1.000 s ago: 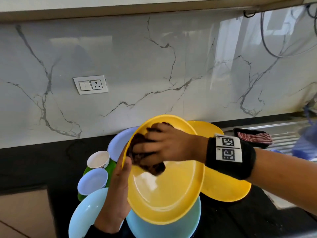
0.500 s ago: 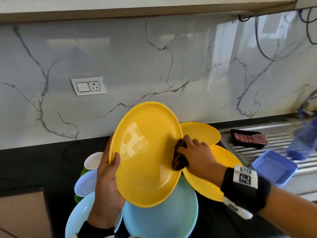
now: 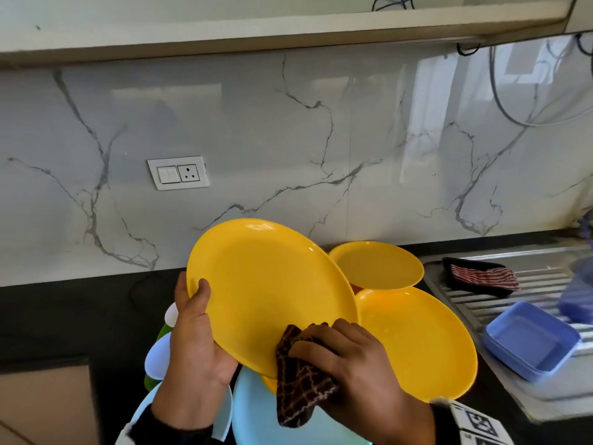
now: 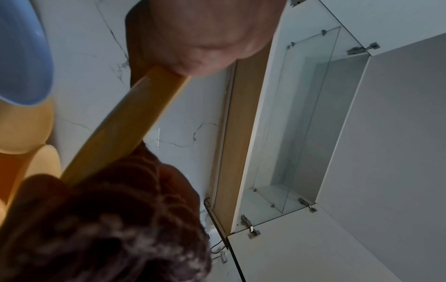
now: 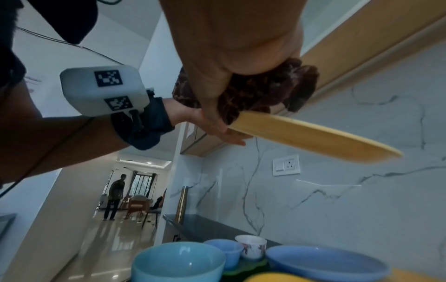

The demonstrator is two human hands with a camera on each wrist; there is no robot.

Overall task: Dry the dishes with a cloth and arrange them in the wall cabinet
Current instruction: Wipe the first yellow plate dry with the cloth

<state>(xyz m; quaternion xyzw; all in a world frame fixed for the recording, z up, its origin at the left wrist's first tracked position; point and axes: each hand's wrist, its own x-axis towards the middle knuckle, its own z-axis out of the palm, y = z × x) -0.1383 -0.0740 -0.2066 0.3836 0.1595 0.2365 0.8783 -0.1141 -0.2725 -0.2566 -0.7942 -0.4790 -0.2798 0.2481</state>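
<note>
A large yellow plate (image 3: pixel 269 284) is held tilted above the counter, its face toward me. My left hand (image 3: pixel 195 342) grips its left rim, thumb on the face and fingers behind. My right hand (image 3: pixel 353 364) clutches a dark brown patterned cloth (image 3: pixel 298 380) against the plate's lower right edge. In the right wrist view the cloth (image 5: pixel 253 91) wraps over the plate's rim (image 5: pixel 313 137). The left wrist view shows the plate edge (image 4: pixel 125 122) and the open wall cabinet (image 4: pixel 301 124) with a glass shelf.
Two more yellow plates (image 3: pixel 375 264) (image 3: pixel 420 342) lie on the dark counter to the right, pale blue plates (image 3: pixel 256 412) below. Blue bowls (image 5: pixel 178 261) and a white cup (image 5: pixel 251 246) sit left. A blue container (image 3: pixel 529 338) and a striped cloth (image 3: pixel 481 277) rest on the drainboard.
The plate has turned and risen, its face swinging toward me. My right hand with the cloth slid from the plate's upper face to its right side, then down to the lower edge.
</note>
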